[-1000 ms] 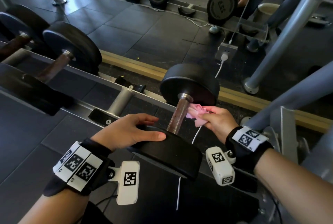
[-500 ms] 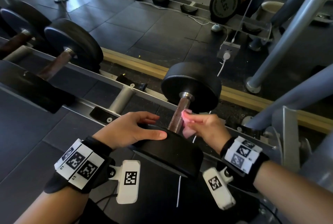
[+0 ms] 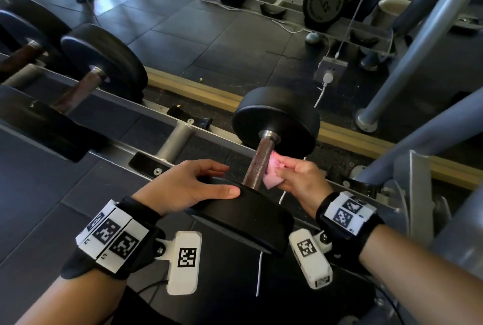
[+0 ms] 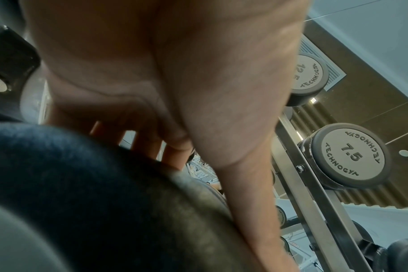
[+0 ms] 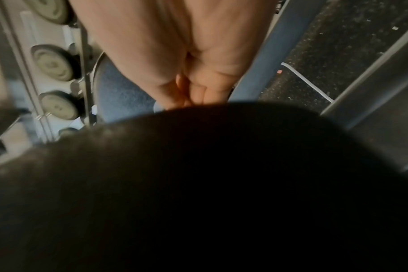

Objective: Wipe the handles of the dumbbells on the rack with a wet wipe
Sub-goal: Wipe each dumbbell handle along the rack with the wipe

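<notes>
Rack (image 3: 146,105): grey metal rails running from the left toward the right, with black cradles bolted on. Mirror (image 3: 261,37) behind it, reflecting more dumbbells and dark floor tiles. Dumbbell (image 3: 277,126), black round heads, lying across the rails at the rack's right end, far head toward the mirror, near head toward the person. A second dumbbell (image 3: 104,63) sits well apart to the left. Left hand (image 3: 188,186): laid flat over the rim of the near head, fingers straight and spread, thumb along the edge, gripping nothing; the left wrist view shows the fingers draped over the dark rubber. Right hand (image 3: 298,175): fingers and thumb curled in a pinch on the wet wipe. Handle (image 3: 258,162): brownish knurled bar between the two heads. Wet wipe (image 3: 271,175): pink, crumpled, pressed against the right side of the handle, about halfway along.
</notes>
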Demonstrator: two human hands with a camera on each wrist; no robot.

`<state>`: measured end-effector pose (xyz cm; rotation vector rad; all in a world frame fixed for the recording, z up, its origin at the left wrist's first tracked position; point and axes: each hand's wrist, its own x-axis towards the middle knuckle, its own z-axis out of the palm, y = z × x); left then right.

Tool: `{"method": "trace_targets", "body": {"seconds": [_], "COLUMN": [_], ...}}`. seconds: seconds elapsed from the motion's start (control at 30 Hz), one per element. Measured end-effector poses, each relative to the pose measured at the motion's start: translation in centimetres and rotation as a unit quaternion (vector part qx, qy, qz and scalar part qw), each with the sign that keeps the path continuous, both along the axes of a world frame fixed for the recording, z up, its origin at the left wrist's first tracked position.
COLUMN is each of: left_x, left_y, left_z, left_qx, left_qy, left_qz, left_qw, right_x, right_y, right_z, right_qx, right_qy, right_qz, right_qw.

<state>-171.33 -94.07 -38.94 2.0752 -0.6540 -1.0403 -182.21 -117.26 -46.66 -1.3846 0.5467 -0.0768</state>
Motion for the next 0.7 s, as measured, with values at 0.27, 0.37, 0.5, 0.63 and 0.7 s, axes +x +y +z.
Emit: {"method": "trace_targets", "body": {"seconds": [0.27, 0.37, 0.5, 0.63, 0.7], "left_x": [-0.1, -0.2, -0.2, -0.4, -0.4], "left_y": [0.0, 0.1, 0.1, 0.1, 0.1], "left_z": [-0.1, -0.2, -0.3, -0.3, -0.3], "left_qx": [-0.001, 0.003, -0.003, -0.012, -0.015], "left_qy": [-0.002, -0.006, -0.008, -0.001, 0.003], "left_qz": [0.006, 0.004, 0.008, 0.021, 0.021], "left_qw": [1.0, 1.0, 1.0, 1.0, 1.0], "right_x": [-3.5, -2.3, 0.4, 0.2, -0.9], "right_y": [0.8, -0.7, -1.9, -1.2, -1.0], "right_z": [-0.6, -1.0, -1.2, -1.2, -1.1], "right_qx": [-0.013, 0.039, 0.151, 0.153, 0.139], "right_qy": [0.007, 0.02, -0.009, -0.031, -0.021], "right_qz": [0.127, 0.02, -0.046, -0.014, 0.024], "right_qw": [0.992, 0.999, 0.987, 0.988, 0.99]}}
